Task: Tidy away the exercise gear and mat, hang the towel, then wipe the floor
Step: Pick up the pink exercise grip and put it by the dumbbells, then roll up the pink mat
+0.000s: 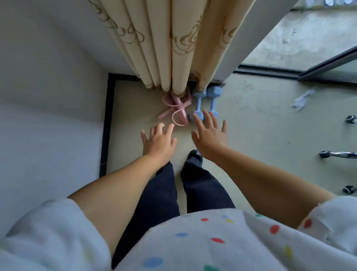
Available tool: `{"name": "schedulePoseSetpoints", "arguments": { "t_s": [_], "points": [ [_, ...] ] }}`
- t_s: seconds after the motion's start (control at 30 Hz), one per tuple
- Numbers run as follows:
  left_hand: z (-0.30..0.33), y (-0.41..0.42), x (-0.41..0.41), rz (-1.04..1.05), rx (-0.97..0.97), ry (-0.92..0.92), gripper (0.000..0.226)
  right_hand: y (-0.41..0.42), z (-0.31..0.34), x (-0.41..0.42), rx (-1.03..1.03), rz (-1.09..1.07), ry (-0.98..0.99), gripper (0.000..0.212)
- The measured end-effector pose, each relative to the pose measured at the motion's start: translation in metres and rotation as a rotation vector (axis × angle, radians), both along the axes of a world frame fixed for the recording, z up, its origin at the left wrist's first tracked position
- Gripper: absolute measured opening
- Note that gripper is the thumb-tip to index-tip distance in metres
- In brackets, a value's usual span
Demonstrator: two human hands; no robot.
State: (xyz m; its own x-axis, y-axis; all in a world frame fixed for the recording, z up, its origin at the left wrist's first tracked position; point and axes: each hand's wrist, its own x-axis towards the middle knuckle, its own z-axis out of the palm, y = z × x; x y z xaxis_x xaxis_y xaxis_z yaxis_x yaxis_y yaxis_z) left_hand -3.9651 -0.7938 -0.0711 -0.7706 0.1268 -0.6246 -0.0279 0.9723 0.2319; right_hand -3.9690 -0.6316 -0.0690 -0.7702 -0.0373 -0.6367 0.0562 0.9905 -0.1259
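- I have both hands stretched forward and down over the floor (254, 115), neither holding anything.
- My left hand (158, 142) hangs with its fingers (169, 128) spread apart and relaxed, just short of the pink skipping rope (177, 109).
- My right hand (211, 134) is splayed too, fingers straight; in this view its fingertips overlap the near ends of the two blue dumbbells (206, 104) (whether they actually touch, I cannot tell).
- The rope lies bundled in loops at the foot of the cream curtain (181, 43), with the dumbbells side by side just to its right, their far ends tucked under the curtain hem.
- A crumpled white scrap (303, 100) lies on the floor well to the right.
- Chrome chair legs with castors (346, 154) show at the right edge.
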Motion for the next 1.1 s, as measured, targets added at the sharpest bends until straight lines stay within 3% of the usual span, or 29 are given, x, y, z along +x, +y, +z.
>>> {"name": "schedulePoseSetpoints", "arguments": {
  "t_s": [0.13, 0.4, 0.57, 0.77, 0.83, 0.93, 1.1],
  "points": [
    [0.016, -0.017, 0.017, 0.012, -0.053, 0.030, 0.053, 0.000, 0.014, 0.003, -0.022, 0.062, 0.034, 0.057],
    [0.054, -0.042, 0.022, 0.349, -0.166, 0.088, 0.056, -0.001, 0.032, -0.039, -0.114, 0.332, 0.092, 0.058],
    [0.058, 0.016, 0.046, 0.799, -0.219, 0.078, 0.057, 0.017, 0.044, -0.078, -0.168, 0.706, 0.120, 0.058],
    [0.076, 0.105, 0.088, 1.070, -0.126, 0.164, 0.058, 0.030, 0.054, -0.086, -0.036, 1.173, 0.149, 0.057],
    [0.081, 0.111, 0.119, 1.222, -0.186, 0.173, 0.058, 0.015, 0.058, -0.071, -0.004, 1.374, 0.169, 0.056],
    [0.084, 0.121, 0.182, 1.529, -0.265, 0.134, 0.057, -0.013, 0.071, -0.029, -0.111, 1.565, 0.158, 0.056],
    [0.093, 0.182, 0.282, 1.868, -0.360, 0.086, 0.057, -0.026, 0.089, 0.054, -0.246, 1.902, 0.170, 0.056]
  ]
}}
